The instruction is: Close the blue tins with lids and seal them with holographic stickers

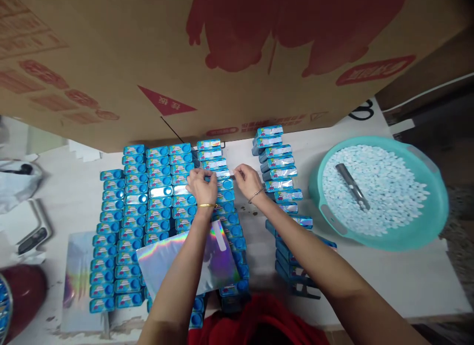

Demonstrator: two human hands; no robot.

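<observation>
My left hand (202, 185) and my right hand (247, 181) are close together over a column of small blue boxes. Between their pinched fingertips stretches a thin, shiny sticker strip (224, 173), lying along the top of one box. Several blue boxes (159, 214) with printed labels stand in tight columns around and left of my left hand. To the right of my right hand, another column of blue boxes (278, 173) carries shiny strips across the tops. Under my left forearm, a rainbow-silver sticker sheet (174, 261) rests on the boxes.
A large cardboard carton (122, 78) walls off the back. At right stands a turquoise basin (439, 206) of small pale pieces, with a clear tube (351, 186) on them. Another silvery sheet (79, 285), a red container (27, 295) and black scissor handles (365, 110) lie around the table.
</observation>
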